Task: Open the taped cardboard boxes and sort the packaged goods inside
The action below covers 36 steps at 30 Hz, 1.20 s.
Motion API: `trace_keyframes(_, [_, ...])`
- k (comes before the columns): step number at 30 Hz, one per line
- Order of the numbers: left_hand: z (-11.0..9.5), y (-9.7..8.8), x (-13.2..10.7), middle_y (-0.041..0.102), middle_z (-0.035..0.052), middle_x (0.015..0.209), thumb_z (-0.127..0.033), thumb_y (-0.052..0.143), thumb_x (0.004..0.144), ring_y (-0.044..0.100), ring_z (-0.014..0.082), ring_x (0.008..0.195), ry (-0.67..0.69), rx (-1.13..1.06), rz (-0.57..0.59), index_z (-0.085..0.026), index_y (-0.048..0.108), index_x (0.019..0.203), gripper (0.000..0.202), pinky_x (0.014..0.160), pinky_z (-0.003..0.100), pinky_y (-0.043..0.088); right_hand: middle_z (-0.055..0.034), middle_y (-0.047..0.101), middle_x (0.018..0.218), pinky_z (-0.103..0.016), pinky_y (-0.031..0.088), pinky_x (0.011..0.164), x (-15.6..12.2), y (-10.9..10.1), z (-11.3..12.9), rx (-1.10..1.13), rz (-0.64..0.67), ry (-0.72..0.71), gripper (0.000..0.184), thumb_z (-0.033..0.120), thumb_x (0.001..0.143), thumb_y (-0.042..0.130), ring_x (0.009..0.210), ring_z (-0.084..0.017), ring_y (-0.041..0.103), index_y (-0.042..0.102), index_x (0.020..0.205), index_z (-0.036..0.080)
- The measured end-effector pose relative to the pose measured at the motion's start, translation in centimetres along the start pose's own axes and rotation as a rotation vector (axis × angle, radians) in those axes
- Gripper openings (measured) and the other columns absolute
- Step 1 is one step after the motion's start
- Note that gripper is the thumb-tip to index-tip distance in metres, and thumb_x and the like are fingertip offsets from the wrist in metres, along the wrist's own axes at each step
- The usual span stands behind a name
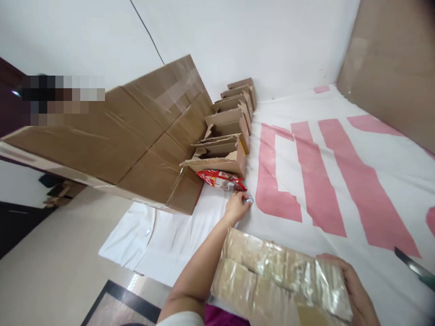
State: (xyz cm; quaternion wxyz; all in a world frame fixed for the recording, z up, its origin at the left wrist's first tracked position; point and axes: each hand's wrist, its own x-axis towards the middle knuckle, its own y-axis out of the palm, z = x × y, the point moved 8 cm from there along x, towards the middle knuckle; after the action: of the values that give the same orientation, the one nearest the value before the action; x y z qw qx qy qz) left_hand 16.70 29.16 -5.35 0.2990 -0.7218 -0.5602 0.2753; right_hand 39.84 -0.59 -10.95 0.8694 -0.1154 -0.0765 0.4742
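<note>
Pack held at the near edge, right of centre, above the near part of the cloth; brown contents seen through clear, creased wrap, in two rows; pack tilted, its right end lower. Its right end is gripped by the right hand, fingers wrapped over the far edge; the thumb is hidden. The pack's left end is passed by the left forearm, which is stretched toward the middle; by the left hand a small tab, pale with a blue edge, is met at the fingertips; fingers curled, but whether the tab is pinched or only touched cannot be told.

Just beyond the left hand, a red packet is laid against the nearest of a row of open boxes; torn rims noted; the row is run back toward the wall. To the left, a large carton is set close beside the row, its seams taped; the cloth is marked with broad pink shapes; at the right edge a knife is seen, partly cut off by the frame; at far right a brown board is stood.
</note>
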Motion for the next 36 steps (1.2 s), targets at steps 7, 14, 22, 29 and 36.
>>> trace_keyframes(7, [-1.1, -2.5, -2.1, 0.054, -0.0042, 0.056, -0.02, 0.074, 0.061, 0.054, 0.0124, 0.056, 0.009, -0.246, -0.138, -0.018, 0.051, 0.056, 0.023, 0.062, 0.026, 0.045, -0.007, 0.067, 0.098, -0.038, 0.051, 0.084, 1.0, 0.7, 4.9, 0.076, 0.062, -0.056, 0.037, 0.055, 0.09, 0.045, 0.094, -0.023, 0.062, 0.059, 0.101, 0.023])
trace_keyframes(14, [1.9, -9.4, -17.6, 0.05, -0.0067, 0.062, -0.035, 0.065, 0.067, 0.049, 0.0086, 0.056, 0.073, -0.598, -0.479, -0.019, 0.045, 0.067, 0.026, 0.057, 0.022, 0.041, -0.0079, 0.061, 0.098, -0.039, 0.047, 0.087, -1.9, -3.0, 7.1, 0.06, -0.13, -0.236, 0.032, 0.049, 0.092, 0.043, 0.093, -0.022, 0.059, 0.054, 0.103, 0.021])
trace_keyframes(22, [1.3, 4.7, -31.8, 0.054, -0.004, 0.07, -0.034, 0.076, 0.068, 0.05, 0.0097, 0.062, 0.071, -0.862, 0.112, -0.019, 0.048, 0.071, 0.032, 0.058, 0.021, 0.04, -0.0018, 0.061, 0.089, -0.024, 0.046, 0.06, -13.7, -0.1, 8.7, 0.057, 0.361, -0.256, 0.02, 0.033, 0.085, 0.059, 0.07, -0.011, 0.056, 0.056, 0.101, 0.021])
trace_keyframes(29, [-4.9, 10.2, -34.3, 0.049, -0.0057, 0.063, -0.027, 0.074, 0.067, 0.043, 0.0083, 0.057, 0.253, -0.642, 0.503, -0.019, 0.046, 0.068, 0.03, 0.057, 0.021, 0.034, 0.0015, 0.063, 0.069, -0.023, 0.044, 0.059, -16.2, -0.3, 7.1, -0.057, 0.33, -0.147, 0.004, 0.021, 0.078, 0.056, 0.063, -0.011, 0.056, 0.059, 0.078, 0.02])
trace_keyframes(36, [-6.9, 9.3, -34.3, 0.058, -0.0014, 0.07, -0.028, 0.066, 0.077, 0.052, 0.0116, 0.061, 0.4, -0.59, 0.538, -0.019, 0.052, 0.082, 0.017, 0.059, 0.023, 0.042, -0.0013, 0.067, 0.074, -0.028, 0.047, 0.067, -11.5, -12.4, 5.1, -0.269, -0.05, -0.038, 0.015, 0.033, 0.08, 0.052, 0.07, -0.016, 0.059, 0.062, 0.078, 0.021])
